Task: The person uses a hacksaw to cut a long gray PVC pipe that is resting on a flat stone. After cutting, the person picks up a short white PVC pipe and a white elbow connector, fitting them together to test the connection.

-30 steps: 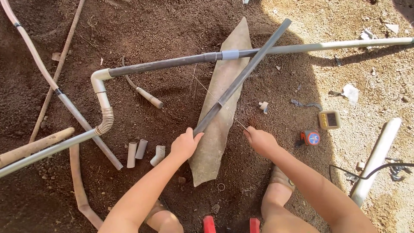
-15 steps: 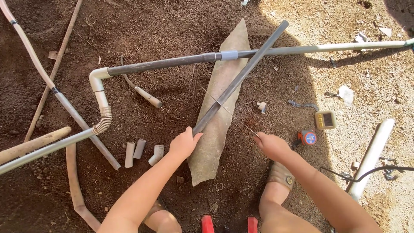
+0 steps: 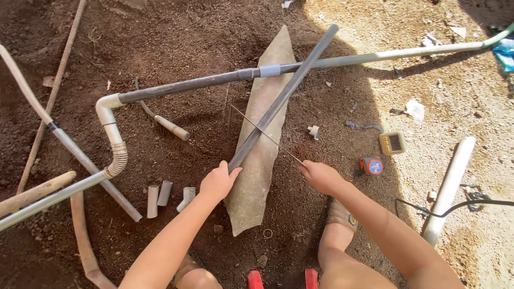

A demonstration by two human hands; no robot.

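My left hand (image 3: 218, 182) grips the near end of a grey pipe (image 3: 286, 93) that lies slantwise over a long tan slab (image 3: 257, 176) on the dirt. My right hand (image 3: 320, 176) holds one end of a thin saw blade (image 3: 265, 135), which lies across the grey pipe about a hand's width above my left hand. The pipe's far end crosses over a long horizontal pipe (image 3: 187, 84) with a pale coupling (image 3: 269, 70).
Several short pipe offcuts (image 3: 163, 195) lie left of my left hand. A white elbow and corrugated bend (image 3: 113, 144) sit at the left. A tape measure (image 3: 372, 166) and a small square device (image 3: 392, 143) lie right of my right hand, a white pipe (image 3: 448, 190) farther right.
My right hand has picked up the thin blade and laid it across the grey pipe. The left hand stays on the pipe's near end.
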